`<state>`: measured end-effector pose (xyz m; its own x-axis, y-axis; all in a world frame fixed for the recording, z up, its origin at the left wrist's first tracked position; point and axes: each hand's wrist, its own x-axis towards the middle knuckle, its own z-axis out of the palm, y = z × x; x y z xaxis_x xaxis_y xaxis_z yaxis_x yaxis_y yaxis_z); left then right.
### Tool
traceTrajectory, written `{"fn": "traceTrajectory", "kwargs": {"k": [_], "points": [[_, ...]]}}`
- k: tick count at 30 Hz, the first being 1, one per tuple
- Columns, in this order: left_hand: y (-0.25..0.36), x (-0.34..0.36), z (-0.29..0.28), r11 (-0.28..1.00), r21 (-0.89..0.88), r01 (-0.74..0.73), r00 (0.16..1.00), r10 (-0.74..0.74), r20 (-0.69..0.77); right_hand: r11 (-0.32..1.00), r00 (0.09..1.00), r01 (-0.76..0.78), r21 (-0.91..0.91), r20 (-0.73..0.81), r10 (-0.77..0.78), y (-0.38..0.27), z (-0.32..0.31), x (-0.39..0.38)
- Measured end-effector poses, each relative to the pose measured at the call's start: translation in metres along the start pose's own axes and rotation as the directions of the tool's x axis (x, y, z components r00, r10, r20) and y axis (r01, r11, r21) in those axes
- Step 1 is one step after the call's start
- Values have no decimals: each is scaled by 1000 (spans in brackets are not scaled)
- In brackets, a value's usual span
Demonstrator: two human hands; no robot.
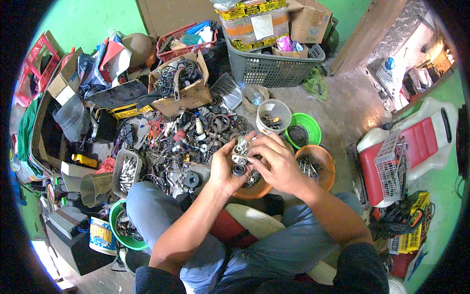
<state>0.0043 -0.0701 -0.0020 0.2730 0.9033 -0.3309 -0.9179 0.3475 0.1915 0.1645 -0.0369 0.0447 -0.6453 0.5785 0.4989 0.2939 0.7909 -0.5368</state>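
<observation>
In front of my chest, my left hand [226,174] is closed around a small silvery metal part [240,159] with a dark round ring [238,169] at its lower end. My right hand [273,159] reaches over from the right, its fingers curled onto the same part. Small pale pieces at the top of the grip are too small to name. A heap of dark mechanical parts [181,147] lies on the floor beyond my hands, and an orange bowl [249,192] with metal pieces sits just below them, partly hidden by my arms.
An orange bowl [327,179], green bowl [311,125] and white bucket [274,108] stand right of the heap. Left are a tray of metal pieces [116,176] and green basin [117,210]. Behind stand boxes [171,93] and a grey crate [264,68]; a red-white seat [416,147] is far right.
</observation>
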Motion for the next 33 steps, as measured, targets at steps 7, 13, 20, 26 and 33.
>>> {"fn": "traceTrajectory", "kwargs": {"k": [7,13,20,26,33], "points": [[0,-3,4,999,51,4,1000,-4,0,993,997,56,-102,64,-50,-2,2,-4],[1,-7,6,996,85,7,999,-4,-42,980,989,77,-181,137,-52,-4,3,-6],[-1,-7,14,991,130,-16,995,28,-94,967,990,62,-246,141,-27,-6,1,-6],[0,1,-9,997,77,12,999,-15,31,968,987,71,-242,157,-33,-5,2,-6],[-4,6,-13,999,29,14,998,-12,-64,987,985,36,-154,170,-9,3,7,-8]]}}
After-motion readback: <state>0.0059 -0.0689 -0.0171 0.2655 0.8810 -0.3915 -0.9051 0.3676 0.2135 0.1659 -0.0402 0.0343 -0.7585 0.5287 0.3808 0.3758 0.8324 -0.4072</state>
